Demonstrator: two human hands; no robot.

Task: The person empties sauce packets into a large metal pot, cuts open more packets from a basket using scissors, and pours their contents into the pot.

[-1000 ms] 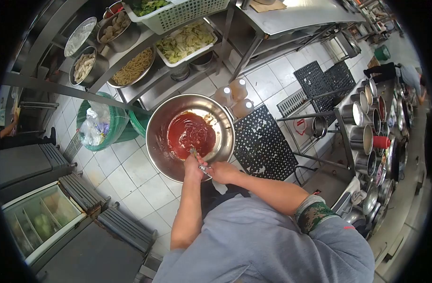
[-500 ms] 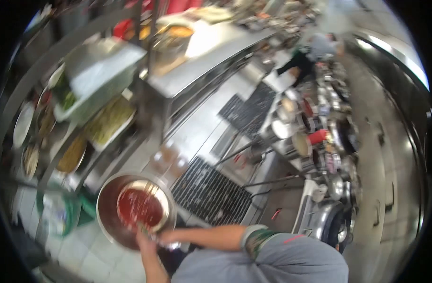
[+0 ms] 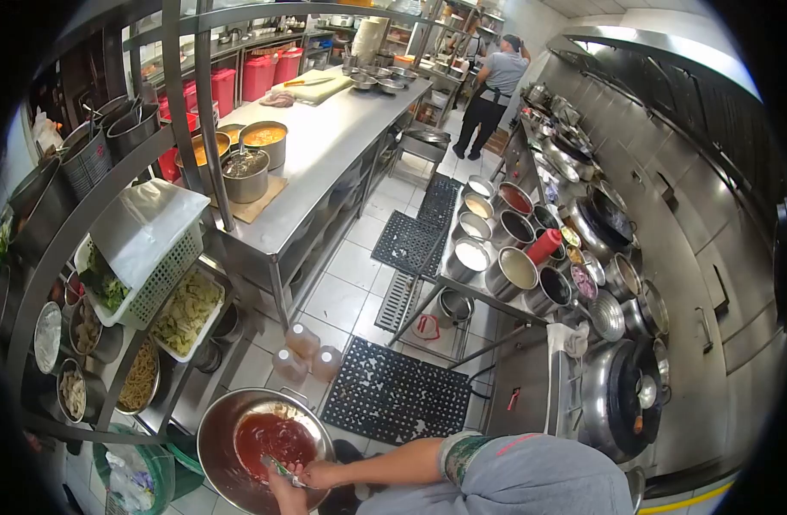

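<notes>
Two bare hands grip a slim green-and-silver item (image 3: 278, 469) above a wide steel bowl (image 3: 215, 451), at the side of the bowl nearest the wearer. The item slants, its long axis running from the wearer's hands inward toward the bowl's middle, with the green end pointing away from the wearer, over a pool of red sauce (image 3: 277, 438). Narrow and elongated, it shows green and pale silver along its visible part; the rest is covered by fingers, and its exact kind is too small to tell. The left hand (image 3: 289, 493) curls its fingers around the item at the bowl's near side, while the right hand (image 3: 321, 475), just beside it, closes its fingers on the end closest to the wearer. The sauce, glossy and deep red, lies in the bottom of the bowl, with smears on the metal around it. Three capped plastic jugs (image 3: 303, 341) stand just beyond the bowl, and a perforated black mat (image 3: 398, 393) lies to its right. To the bowl's left sits a lined green bin (image 3: 161, 472); past that, a pan of noodles (image 3: 139, 378) rests on a shelf. Far beyond the bowl, a co-worker (image 3: 496, 86) stands in dark trousers.
</notes>
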